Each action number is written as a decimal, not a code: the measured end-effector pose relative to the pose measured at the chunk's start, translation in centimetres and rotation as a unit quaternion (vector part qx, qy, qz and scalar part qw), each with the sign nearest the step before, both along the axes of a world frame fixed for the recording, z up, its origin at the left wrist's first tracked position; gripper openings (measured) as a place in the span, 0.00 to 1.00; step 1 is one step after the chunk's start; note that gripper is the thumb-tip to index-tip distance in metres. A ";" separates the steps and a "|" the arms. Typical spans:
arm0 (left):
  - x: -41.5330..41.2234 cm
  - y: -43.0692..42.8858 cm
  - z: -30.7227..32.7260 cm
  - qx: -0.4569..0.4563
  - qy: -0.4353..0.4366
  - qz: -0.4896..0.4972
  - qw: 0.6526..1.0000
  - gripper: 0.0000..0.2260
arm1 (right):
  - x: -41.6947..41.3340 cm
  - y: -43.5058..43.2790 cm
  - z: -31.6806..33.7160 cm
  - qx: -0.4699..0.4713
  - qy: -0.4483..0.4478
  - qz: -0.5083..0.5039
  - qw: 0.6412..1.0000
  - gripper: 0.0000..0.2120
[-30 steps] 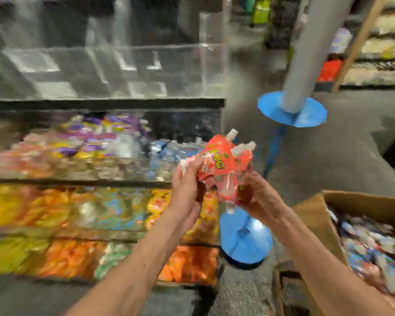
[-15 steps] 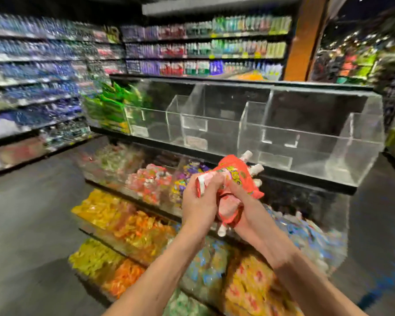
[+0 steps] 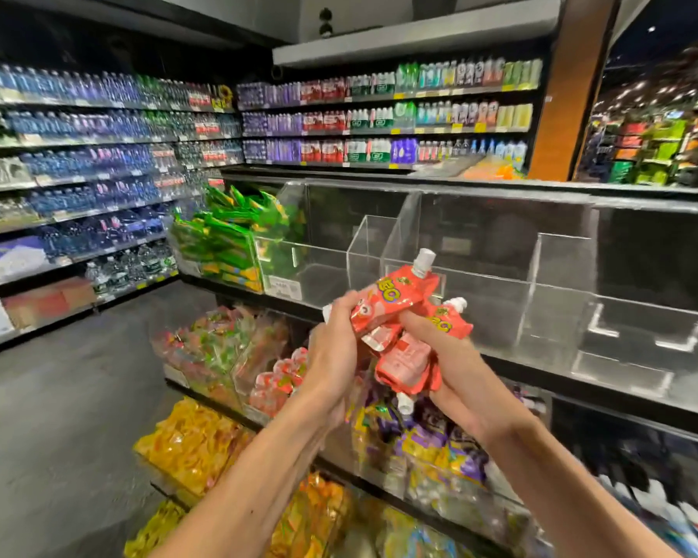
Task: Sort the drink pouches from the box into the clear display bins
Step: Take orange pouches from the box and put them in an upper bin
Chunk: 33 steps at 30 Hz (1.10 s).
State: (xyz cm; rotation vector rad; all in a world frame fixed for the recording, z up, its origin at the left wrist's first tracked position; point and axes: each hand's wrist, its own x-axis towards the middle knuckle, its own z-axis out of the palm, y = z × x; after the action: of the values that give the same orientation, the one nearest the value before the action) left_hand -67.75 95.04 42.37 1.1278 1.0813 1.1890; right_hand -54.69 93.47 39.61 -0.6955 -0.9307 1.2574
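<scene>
A bunch of red drink pouches (image 3: pixel 399 316) with white screw caps sits between both hands at chest height. My left hand (image 3: pixel 335 348) grips the left end of the top pouch. My right hand (image 3: pixel 444 356) holds the others from below and the right, with one cap pointing down. Behind the pouches stand empty clear display bins (image 3: pixel 480 267) on the top tier. The bin at the far left (image 3: pixel 226 243) holds green pouches. Lower tiers hold red pouches (image 3: pixel 279 380), purple pouches (image 3: pixel 424 436) and yellow pouches (image 3: pixel 190 441). The box is out of view.
Shelves of bottled drinks (image 3: pixel 379 114) line the back wall and the left wall (image 3: pixel 77 155). A grey floor aisle (image 3: pixel 57 416) runs along the left of the display stand. A brown pillar (image 3: pixel 569 86) rises behind the bins at the right.
The view has swung left from the cardboard box and the blue stand to the display bins. Both hands kept hold of the red pouches and lifted them towards the empty top bins.
</scene>
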 end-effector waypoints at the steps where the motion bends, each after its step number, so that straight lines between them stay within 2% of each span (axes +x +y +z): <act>1: -0.6 1.1 0.1 0.001 0.012 0.003 1.000 0.22 | -0.5 0.9 0.3 0.001 -0.007 0.000 1.000 0.17; 3: -1.8 3.2 0.7 -0.007 0.011 0.006 1.000 0.27 | -1.6 2.9 1.2 0.007 -0.022 -0.002 1.000 0.16; 6: -3.8 6.9 1.9 -0.001 0.001 -0.043 0.999 0.20 | -3.8 6.2 2.3 0.009 -0.043 -0.018 0.999 0.22; 10: -6.5 11.2 3.3 0.005 -0.037 -0.140 0.989 0.17 | -6.3 10.8 3.2 0.044 -0.044 -0.020 0.998 0.14; 12: -7.8 13.6 3.8 0.007 -0.035 -0.149 0.988 0.18 | -7.3 12.9 3.7 0.050 -0.045 -0.027 0.997 0.15; 16: -10.3 19.9 4.2 -0.001 -0.068 -0.207 0.976 0.19 | -9.3 16.9 4.6 0.003 -0.046 -0.053 0.998 0.07; 20: -12.8 26.5 5.6 0.019 -0.063 -0.175 0.982 0.22 | -11.0 21.2 6.1 -0.021 -0.026 -0.089 0.996 0.13; 23: -14.7 31.8 6.9 0.031 -0.074 -0.166 0.983 0.28 | -11.3 23.4 7.6 -0.039 -0.058 -0.139 0.988 0.18; 25: -15.3 34.7 7.6 0.030 -0.061 -0.176 0.982 0.29 | -11.0 24.6 8.7 -0.050 -0.077 -0.166 0.982 0.15; 27: -15.3 36.8 8.1 0.057 0.006 -0.180 0.982 0.24 | -10.6 25.2 9.6 -0.068 -0.088 -0.192 0.975 0.09; 29: -14.8 38.7 8.3 0.155 0.149 -0.174 0.961 0.17 | -9.9 25.5 10.1 -0.092 -0.096 -0.215 0.968 0.08; 31: -13.9 40.1 8.0 0.272 0.312 -0.194 0.889 0.16 | -9.0 25.4 10.4 -0.112 -0.105 -0.233 0.960 0.08; 33: -12.5 40.5 7.5 0.341 0.453 -0.225 0.793 0.18 | -8.2 25.2 10.6 -0.131 -0.110 -0.242 0.955 0.10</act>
State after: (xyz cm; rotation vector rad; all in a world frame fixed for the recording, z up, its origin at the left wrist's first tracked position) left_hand -80.28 135.52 49.89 2.5346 0.9454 0.6030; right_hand -62.90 118.68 50.17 -1.2130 -0.7129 0.8791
